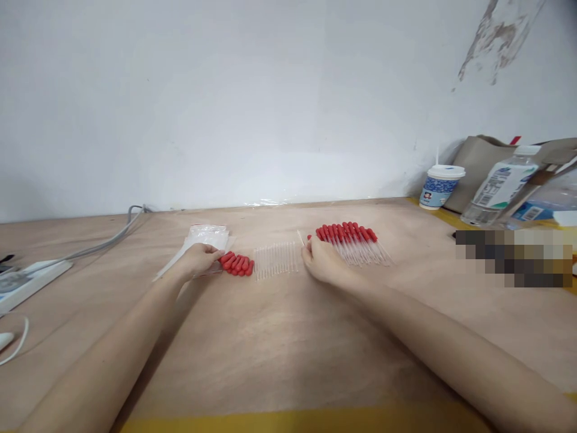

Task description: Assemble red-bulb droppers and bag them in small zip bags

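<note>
My left hand (201, 258) reaches to a cluster of small, rounded red pieces (240, 264), its fingertips pinched at the left end of the cluster. Beside the cluster lies a row of thin, clear sticks (276, 258), set side by side. At the row's right end, my right hand (323, 260) pinches a thin stick (300, 239) that stands up from its fingertips. Just past that hand is a fanned row of sticks with red ends (349, 233), partly hidden by it. Clear plastic bags (208, 236) lie under and behind my left hand.
Brown paper (270, 343) covers the table, with yellow tape at its edges. At the right stand a paper cup (440, 187), a bottle (502, 186) and a grey bag (475, 159). A power strip (42, 282) and cable (112, 240) lie left. A white wall rises behind.
</note>
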The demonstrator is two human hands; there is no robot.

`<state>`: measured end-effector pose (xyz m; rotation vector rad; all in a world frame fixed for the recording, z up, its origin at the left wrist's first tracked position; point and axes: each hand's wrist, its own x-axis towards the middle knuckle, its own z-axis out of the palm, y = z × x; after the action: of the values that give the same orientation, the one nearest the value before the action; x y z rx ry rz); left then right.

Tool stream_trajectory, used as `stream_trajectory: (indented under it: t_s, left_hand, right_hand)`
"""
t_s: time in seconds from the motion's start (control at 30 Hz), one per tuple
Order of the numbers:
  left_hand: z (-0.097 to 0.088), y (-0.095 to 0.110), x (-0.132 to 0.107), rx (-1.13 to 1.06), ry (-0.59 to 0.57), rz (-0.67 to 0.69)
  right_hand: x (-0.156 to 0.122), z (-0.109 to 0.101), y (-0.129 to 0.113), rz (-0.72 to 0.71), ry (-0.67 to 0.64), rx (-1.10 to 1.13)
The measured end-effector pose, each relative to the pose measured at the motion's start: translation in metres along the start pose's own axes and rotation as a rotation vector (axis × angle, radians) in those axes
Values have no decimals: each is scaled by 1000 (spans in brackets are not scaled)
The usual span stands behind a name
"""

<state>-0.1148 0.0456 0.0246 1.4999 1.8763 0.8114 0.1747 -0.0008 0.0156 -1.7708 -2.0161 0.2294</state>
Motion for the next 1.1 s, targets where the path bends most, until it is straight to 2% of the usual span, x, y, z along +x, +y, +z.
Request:
stream_trajectory:
  t_s: [0.17,0.33,0.57,0.77,0.87,0.93,0.97,1.0,1.1]
  left_hand:
    - [2,-3,4,-27,4,4]
    - [1,-5,8,-1,41,22]
    - [4,-6,6,30,60,50]
    - [2,-4,5,66,172,87]
    - [2,6,0,109,347,217]
    - [12,17,-13,107,476,420]
    - [21,23,-24,69,478,518]
    - [32,29,-36,15,411,585]
    - [73,41,-76,-50,57,738]
  right_hand:
    - [-31,-2,33,-191,163,79]
    - [-48,-1,55,-308,234,28]
    - [-51,9,59,-361,312,37]
    - [-52,7,59,-388,285,3]
    - [-52,7,58,-393,284,43]
    - [-52,7,57,-405,283,71]
    - [-53,7,57,-410,281,84]
    - [-53,6,57,-417,277,94]
    - [-56,5,56,-449,267,110]
